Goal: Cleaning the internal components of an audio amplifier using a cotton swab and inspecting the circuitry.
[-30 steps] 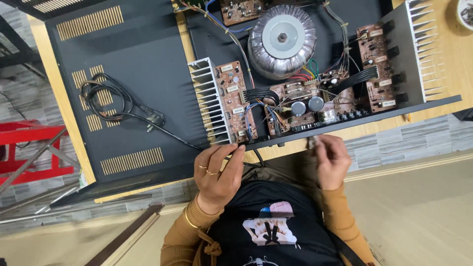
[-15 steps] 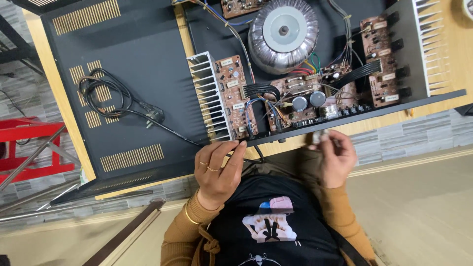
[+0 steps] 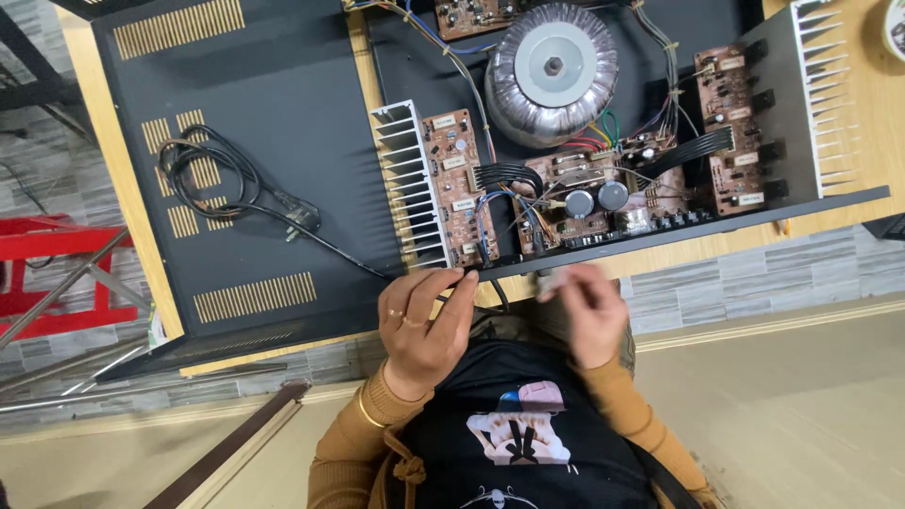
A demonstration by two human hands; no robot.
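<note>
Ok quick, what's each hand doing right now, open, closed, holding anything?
Left hand: fingers curled on the front edge of the open black metal amplifier chassis.
Right hand: blurred, seems pinched on something small and pale; cannot tell what.

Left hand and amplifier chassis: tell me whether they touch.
Touching. The head view shows the left hand with fingertips laid on the front edge of the open chassis, with no gap visible.

Motion blur smears the right hand (image 3: 586, 311) at six o'clock so its fingers and any small object between them cannot be made out, while the amplifier chassis (image 3: 660, 236) and its black cover (image 3: 283, 113) are cut off at twelve o'clock.
</note>
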